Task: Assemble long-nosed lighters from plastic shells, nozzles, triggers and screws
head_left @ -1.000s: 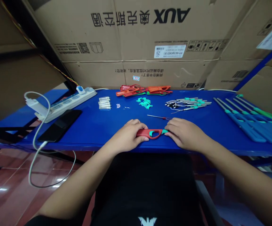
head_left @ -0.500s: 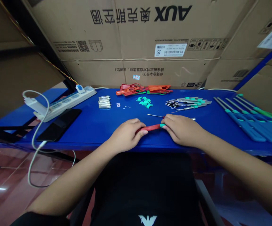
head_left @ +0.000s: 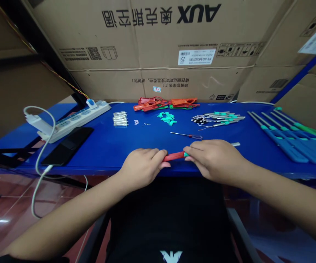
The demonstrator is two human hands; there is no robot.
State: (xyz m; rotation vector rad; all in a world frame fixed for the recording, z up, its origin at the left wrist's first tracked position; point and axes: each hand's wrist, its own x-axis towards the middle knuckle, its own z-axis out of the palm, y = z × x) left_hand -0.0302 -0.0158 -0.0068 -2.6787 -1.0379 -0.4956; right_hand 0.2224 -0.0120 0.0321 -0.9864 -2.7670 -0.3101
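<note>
Head view: slim metal screwdriver with a reddish see-through handle [head_left: 195,137] lies on the blue bench [head_left: 103,153]. Nearer the person than that screwdriver, a red plastic handle with a green end [head_left: 174,156] has the left hand's [head_left: 143,167] grip curled round its red end, right hand's [head_left: 215,160] grip closed round the green one. Small mint-green plastic pieces [head_left: 167,117] sit beyond the screwdriver.

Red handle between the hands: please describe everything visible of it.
The red handle looks plastic and narrow, with a green part at its right end. It is nearly level, left hand gripping the other end, right hand the green one, near the front of the blue table. The rest is hidden.
</note>
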